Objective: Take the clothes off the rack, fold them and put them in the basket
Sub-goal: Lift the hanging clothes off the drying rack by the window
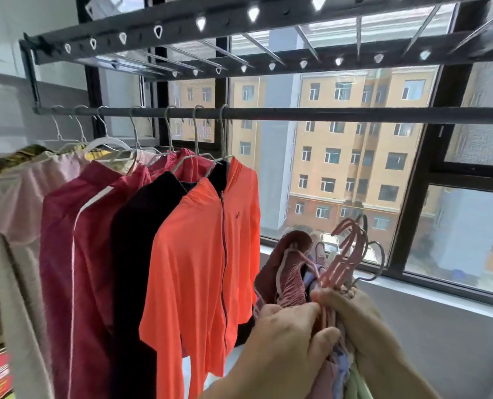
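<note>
Both hands, left hand (285,338) and right hand (351,309), fingers clamped on a bundle of clothes (291,272) with several pink hangers (346,254), below the rack bar (297,113). Orange jacket (210,254) plus about six other garments hang on the bar's left part.

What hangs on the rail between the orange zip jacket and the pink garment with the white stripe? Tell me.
A dark, near-black garment hangs between the orange jacket and the striped pink garment in the head view.
</note>
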Demonstrator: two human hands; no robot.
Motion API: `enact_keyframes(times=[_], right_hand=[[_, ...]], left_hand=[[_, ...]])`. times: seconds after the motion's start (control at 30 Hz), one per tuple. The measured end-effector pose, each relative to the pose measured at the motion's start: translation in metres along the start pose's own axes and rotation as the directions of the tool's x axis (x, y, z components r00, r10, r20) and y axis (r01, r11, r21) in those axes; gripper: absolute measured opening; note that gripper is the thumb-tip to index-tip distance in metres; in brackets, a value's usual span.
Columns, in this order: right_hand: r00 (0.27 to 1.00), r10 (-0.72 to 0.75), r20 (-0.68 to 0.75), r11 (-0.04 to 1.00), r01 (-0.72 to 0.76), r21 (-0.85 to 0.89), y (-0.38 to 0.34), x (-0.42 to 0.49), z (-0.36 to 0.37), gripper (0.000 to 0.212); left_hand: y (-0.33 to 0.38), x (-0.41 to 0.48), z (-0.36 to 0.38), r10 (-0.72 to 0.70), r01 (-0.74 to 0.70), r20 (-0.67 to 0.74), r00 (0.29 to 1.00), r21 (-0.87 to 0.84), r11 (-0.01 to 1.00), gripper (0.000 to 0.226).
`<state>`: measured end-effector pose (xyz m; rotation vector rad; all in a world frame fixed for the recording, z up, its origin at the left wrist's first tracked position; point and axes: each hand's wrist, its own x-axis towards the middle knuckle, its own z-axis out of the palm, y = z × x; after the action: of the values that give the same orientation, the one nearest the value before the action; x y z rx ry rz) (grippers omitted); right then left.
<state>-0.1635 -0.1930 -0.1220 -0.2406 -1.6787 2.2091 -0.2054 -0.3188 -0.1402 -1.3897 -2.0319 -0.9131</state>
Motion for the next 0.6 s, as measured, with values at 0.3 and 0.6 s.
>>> enact_keyframes(times=[0.3, 0.6], right_hand=[[0.996, -0.038, -0.086, 0.999, 0.035, -0.041, 0.010, 0.027, 0.060, 0.006], [0.998, -0.055, 0.012, 0.996, 0.056, -0.064, 0.018, 0.049, 0.135, 0.012]], left_hand=[[-0.051, -0.001, -0.040, -0.215, 0.311, 0.264, 0.940, -0.409, 0.858, 0.069], [-0.129, -0.003, -0.076, -0.348, 0.530, 0.403, 0.846, -0.701, 0.477, 0.053]])
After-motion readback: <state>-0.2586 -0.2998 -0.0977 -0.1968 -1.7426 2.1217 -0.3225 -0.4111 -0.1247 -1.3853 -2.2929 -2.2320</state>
